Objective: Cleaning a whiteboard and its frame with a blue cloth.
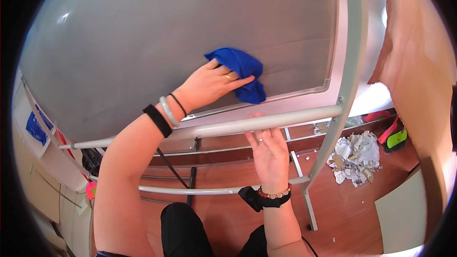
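My left hand [213, 81] presses a blue cloth [246, 66] against the dark grey surface of a framed board [142, 43], close to its lower edge. The cloth is bunched under the fingers, and part of it hangs down over the metal frame strip. Below it, my right hand [270, 153] is palm up at the white metal rail [300, 116] of the board's stand. Its fingers run up behind the rail, with the tips showing above; whether they grip it is unclear.
A curved upright [351, 60] rises at the right of the stand, with a lower crossbar [200, 191] beneath. Paper and plastic scraps [353, 155] lie heaped on the reddish floor beside a green-backed brush [396, 139]. Furniture [403, 210] stands at right. A blue bag [37, 125] is at left.
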Motion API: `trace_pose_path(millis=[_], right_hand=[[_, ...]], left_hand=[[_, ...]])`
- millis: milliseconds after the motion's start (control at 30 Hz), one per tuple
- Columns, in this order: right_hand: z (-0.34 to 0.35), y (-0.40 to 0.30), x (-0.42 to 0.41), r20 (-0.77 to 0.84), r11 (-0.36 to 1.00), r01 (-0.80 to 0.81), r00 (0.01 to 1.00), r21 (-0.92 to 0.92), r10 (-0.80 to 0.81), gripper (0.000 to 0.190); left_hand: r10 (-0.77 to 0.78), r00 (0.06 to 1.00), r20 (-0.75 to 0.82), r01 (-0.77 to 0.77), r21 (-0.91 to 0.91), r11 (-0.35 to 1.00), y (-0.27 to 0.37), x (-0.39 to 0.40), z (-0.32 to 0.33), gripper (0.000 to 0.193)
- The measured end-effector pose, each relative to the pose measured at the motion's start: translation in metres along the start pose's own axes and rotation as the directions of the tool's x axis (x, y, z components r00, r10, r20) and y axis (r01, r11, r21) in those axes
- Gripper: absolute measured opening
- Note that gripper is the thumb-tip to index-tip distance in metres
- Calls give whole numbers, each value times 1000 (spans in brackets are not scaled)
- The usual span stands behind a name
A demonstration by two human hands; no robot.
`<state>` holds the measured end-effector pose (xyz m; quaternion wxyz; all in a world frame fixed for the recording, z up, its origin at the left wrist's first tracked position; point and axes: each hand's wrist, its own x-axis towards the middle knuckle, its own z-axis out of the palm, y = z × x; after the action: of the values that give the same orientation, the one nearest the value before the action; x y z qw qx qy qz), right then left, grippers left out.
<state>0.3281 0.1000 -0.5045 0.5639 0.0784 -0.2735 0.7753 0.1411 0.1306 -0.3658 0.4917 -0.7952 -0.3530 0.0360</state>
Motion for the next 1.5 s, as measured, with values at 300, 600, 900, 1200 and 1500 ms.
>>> trace_pose_path(millis=[300, 600, 900, 1200, 1500], right_hand=[[1, -2, 1, -13, 998, 28, 1000, -58, -29, 49], [-1, 4, 2, -64, 992, 56, 996, -114, -63, 49], [8, 4, 3, -78, 979, 97, 991, -181, -113, 51], [9, 28, 1, -3, 975, 37, 999, -221, -38, 54], [24, 56, -7, 31, 974, -91, 995, -206, 100, 53]], left_hand=[[-70, 994, 89, 57, 132, 990, -21, -100, -30, 53], [-539, 823, -182, 544, -24, 839, 14, -151, -68, 47], [-699, 714, -46, 549, -583, 599, 185, -185, -16, 37], [-844, 502, -190, 677, -522, 520, 106, -129, 54, 53], [-800, 466, -378, 764, -284, 579, 65, -141, 74, 67]])
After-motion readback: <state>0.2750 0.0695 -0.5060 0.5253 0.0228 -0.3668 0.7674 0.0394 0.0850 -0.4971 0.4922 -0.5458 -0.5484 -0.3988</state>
